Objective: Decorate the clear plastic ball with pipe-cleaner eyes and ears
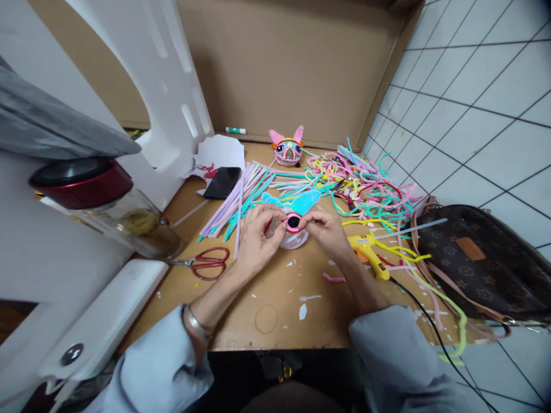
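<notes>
Between my two hands is a round pipe-cleaner animal head (305, 202) with blue ears and a pink-rimmed black eye (293, 221). Its lower part looks clear or pale, and my fingers cover some of it. My left hand (260, 232) pinches the head at its left side, fingers closed. From the other side, my right hand (323, 227) grips the edge by the eye with thumb and forefinger. Behind them sits a similar pink-eared head (287, 150). A yellow glue gun (368, 252) lies beside my right forearm, and red-handled scissors (210, 264) lie left of my left wrist.
Straight pipe cleaners (235, 201) lie behind my left hand; a tangled heap (357, 183) fills the back right. A phone (222, 182) rests by white paper (224, 150). A glass bottle (142, 221) stands left, a brown bag (469, 258) right. The glue gun's cord (424, 312) crosses the right edge.
</notes>
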The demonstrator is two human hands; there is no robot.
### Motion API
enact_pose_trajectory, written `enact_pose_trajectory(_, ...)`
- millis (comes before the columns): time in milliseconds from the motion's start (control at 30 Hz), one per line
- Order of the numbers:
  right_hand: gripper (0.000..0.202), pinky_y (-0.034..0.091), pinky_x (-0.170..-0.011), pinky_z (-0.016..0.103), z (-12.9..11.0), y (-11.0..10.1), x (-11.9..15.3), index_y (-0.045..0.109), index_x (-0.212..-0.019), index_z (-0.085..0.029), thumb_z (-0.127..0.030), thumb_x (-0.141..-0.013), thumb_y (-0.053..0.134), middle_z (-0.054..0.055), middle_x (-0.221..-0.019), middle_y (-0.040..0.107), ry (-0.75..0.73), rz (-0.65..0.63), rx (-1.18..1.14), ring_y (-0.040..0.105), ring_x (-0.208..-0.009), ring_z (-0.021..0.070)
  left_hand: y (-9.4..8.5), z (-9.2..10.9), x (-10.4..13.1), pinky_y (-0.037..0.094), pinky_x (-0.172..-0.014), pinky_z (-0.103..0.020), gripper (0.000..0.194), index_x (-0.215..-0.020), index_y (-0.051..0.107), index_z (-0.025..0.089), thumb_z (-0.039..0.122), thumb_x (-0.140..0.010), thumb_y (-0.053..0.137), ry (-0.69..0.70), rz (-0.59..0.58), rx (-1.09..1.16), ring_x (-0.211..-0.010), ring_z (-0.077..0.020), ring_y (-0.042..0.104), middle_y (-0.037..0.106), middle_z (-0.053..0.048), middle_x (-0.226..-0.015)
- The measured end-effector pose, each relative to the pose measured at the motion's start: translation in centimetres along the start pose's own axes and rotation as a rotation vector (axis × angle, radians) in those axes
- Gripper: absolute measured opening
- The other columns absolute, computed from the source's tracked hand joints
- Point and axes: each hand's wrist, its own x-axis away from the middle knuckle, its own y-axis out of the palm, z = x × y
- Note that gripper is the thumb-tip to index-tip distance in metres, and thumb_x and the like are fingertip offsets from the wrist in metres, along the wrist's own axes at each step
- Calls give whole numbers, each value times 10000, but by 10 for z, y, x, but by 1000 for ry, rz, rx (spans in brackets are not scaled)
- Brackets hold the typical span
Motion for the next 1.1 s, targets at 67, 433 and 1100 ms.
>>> enact_pose_trajectory(67, 169, 389, -655, 278, 0, 0, 0, 729, -620, -203, -152, -722, 606, -3, -692, 566, -3, 1, -3, 521, -681, 132, 0, 0, 0, 480, -935, -406, 85, -960, 642, 213, 269, -900, 620, -34, -3, -7, -995, -226, 629, 686, -53, -1022)
enact_pose_trajectory(433, 166, 384, -643, 278, 0, -1, 0, 717, -595, -212, -166, -718, 614, -11, -643, 532, -39, 13, 6, 505, -658, 134, -1, 1, -2, 479, -933, -400, 60, -900, 598, 216, 268, -898, 628, -27, -13, 19, -972, -223, 632, 687, -44, -987)
enact_pose_trajectory(1100, 85, 376, -626, 261, -3, 3, 0, 676, -657, -202, -209, -696, 601, -26, -663, 548, 22, 47, -40, 477, -633, 113, -5, -2, 0, 486, -978, -425, 178, -1067, 740, 248, 313, -945, 628, -6, -67, 19, -1080, -241, 630, 697, -64, -1085)
